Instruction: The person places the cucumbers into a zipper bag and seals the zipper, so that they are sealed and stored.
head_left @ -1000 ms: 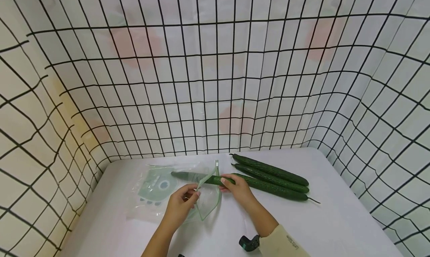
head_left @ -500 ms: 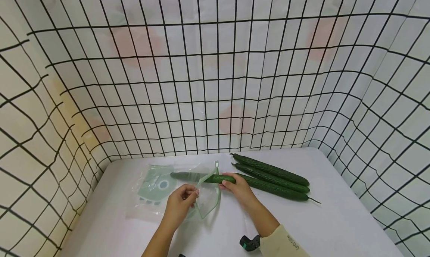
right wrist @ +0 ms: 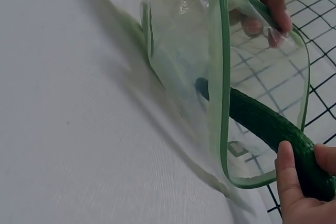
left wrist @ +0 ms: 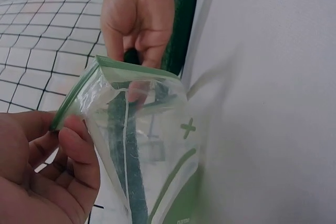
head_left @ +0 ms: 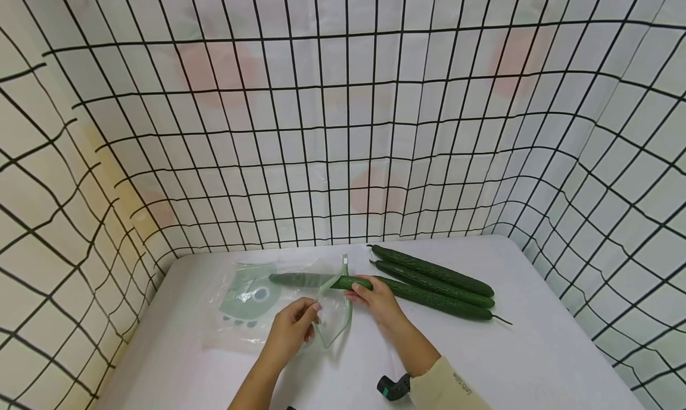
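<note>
My left hand (head_left: 292, 325) pinches the green zip rim of a clear plastic zip bag (head_left: 249, 303), whose mouth gapes toward the right. A dark green cucumber (right wrist: 262, 121) lies mostly inside the bag, seen through the film. Its near end sticks out of the mouth, where my right hand (head_left: 379, 303) grips it between thumb and fingers. In the left wrist view the rim stands apart, with the right hand (left wrist: 139, 19) just beyond it. The right wrist view shows the fingertips (right wrist: 286, 169) of that hand on the cucumber, outside the bag.
Three more cucumbers (head_left: 431, 270) lie side by side on the white table (head_left: 525, 350), behind and right of my right hand. A small black device (head_left: 393, 388) is by the right sleeve. Black-lined grid walls (head_left: 343, 130) surround the table's back and sides.
My right hand has moved slightly left with the cucumber, whose tip now reaches a little deeper into the bag. The left hand keeps its pinch on the rim, having shifted slightly.
</note>
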`<state>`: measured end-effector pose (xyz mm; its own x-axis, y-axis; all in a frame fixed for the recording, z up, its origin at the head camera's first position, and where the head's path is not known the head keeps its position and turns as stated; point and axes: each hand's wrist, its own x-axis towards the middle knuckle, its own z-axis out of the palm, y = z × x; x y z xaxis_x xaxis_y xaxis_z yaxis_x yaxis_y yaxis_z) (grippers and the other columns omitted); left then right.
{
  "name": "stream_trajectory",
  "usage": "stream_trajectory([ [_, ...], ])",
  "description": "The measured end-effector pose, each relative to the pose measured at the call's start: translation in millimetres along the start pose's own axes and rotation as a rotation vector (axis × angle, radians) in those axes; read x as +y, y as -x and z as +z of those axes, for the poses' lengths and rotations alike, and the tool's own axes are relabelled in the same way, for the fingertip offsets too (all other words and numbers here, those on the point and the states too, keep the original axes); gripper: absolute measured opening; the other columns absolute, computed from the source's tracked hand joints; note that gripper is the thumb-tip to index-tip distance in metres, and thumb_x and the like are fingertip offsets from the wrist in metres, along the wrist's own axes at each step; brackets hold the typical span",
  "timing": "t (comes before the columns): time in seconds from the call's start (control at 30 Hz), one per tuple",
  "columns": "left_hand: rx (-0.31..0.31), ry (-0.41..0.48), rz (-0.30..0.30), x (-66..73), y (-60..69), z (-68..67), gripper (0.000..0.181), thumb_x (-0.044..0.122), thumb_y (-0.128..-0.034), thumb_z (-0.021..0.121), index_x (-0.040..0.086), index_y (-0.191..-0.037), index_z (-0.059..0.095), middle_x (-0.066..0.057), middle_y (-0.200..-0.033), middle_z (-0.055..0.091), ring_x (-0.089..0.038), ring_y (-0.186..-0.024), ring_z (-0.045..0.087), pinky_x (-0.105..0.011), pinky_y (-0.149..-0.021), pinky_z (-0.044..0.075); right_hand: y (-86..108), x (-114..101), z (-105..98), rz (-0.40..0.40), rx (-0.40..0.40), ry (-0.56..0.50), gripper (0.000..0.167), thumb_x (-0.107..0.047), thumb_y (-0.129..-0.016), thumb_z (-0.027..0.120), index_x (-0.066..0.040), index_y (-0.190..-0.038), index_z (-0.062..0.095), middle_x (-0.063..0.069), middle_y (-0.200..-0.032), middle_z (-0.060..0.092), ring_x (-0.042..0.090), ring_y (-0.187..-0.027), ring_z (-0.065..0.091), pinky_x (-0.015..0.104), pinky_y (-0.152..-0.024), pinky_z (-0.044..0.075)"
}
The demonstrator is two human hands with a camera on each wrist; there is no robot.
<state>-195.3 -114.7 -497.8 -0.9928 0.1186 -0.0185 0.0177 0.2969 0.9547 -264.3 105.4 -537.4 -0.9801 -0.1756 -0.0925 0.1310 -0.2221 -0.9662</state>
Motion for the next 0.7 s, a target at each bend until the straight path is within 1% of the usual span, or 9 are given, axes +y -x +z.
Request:
stream_trajectory([
  [0.1,-0.011,0.01,0.008,-0.2,0.0,0.3,0.034,0.034,-0.1011,0.062,0.003,-0.11,0.068,-0.013,-0.086,0.068,-0.011,-0.06,0.057,-0.023,-0.055,0.054,-1.3,0,3,0.001,-0.004,-0.008,0.048,-0.005,-0.102,0.059,0.013,-0.142,0.043,0.023,-0.12,0.067,0.02,-0.098,0.075,0.036,-0.098,0.058],
  [0.17,-0.018,0.018,0.014,-0.3,0.3,0.3,0.035,0.036,-0.1006,0.062,0.003,-0.111,0.068,-0.014,-0.087,0.068,-0.011,-0.061,0.058,-0.024,-0.056,0.054,-3.0,1,6,-0.003,-0.003,0.003,0.048,-0.007,-0.102,0.059,0.013,-0.142,0.043,0.025,-0.118,0.068,0.021,-0.098,0.075,0.035,-0.096,0.059],
  [0.27,-0.029,0.034,0.019,0.0,0.7,0.4,0.036,0.038,-0.1002,0.062,0.004,-0.111,0.068,-0.016,-0.089,0.069,-0.012,-0.062,0.058,-0.024,-0.057,0.056,-5.5,3,9,0.015,0.005,0.021,0.047,-0.01,-0.103,0.059,0.01,-0.143,0.044,0.029,-0.118,0.068,0.028,-0.103,0.074,0.036,-0.096,0.059],
  [0.4,-0.021,0.058,0.021,-0.5,0.4,1.3,0.034,0.037,-0.1004,0.062,0.005,-0.11,0.068,-0.015,-0.089,0.069,-0.013,-0.061,0.059,-0.026,-0.056,0.056,-7.1,8,12,0.034,0.026,0.052,0.047,-0.015,-0.103,0.059,0.007,-0.142,0.044,0.031,-0.123,0.067,0.038,-0.114,0.069,0.041,-0.101,0.057],
  [0.57,-0.004,0.073,0.013,-0.7,0.0,1.6,0.033,0.035,-0.101,0.062,0.003,-0.108,0.067,-0.016,-0.089,0.069,-0.013,-0.061,0.059,-0.026,-0.055,0.056,-8.2,13,12,0.054,0.032,0.078,0.048,-0.019,-0.104,0.058,0.007,-0.141,0.041,0.03,-0.13,0.062,0.041,-0.122,0.064,0.044,-0.106,0.053],
  [0.7,-0.006,0.072,0.015,-0.6,-0.7,1.3,0.034,0.034,-0.1007,0.063,0.001,-0.108,0.067,-0.018,-0.089,0.069,-0.013,-0.061,0.059,-0.026,-0.055,0.056,-10.6,16,11,0.054,0.018,0.116,0.052,-0.021,-0.104,0.06,0.008,-0.142,0.04,0.03,-0.132,0.061,0.04,-0.121,0.064,0.043,-0.106,0.053],
])
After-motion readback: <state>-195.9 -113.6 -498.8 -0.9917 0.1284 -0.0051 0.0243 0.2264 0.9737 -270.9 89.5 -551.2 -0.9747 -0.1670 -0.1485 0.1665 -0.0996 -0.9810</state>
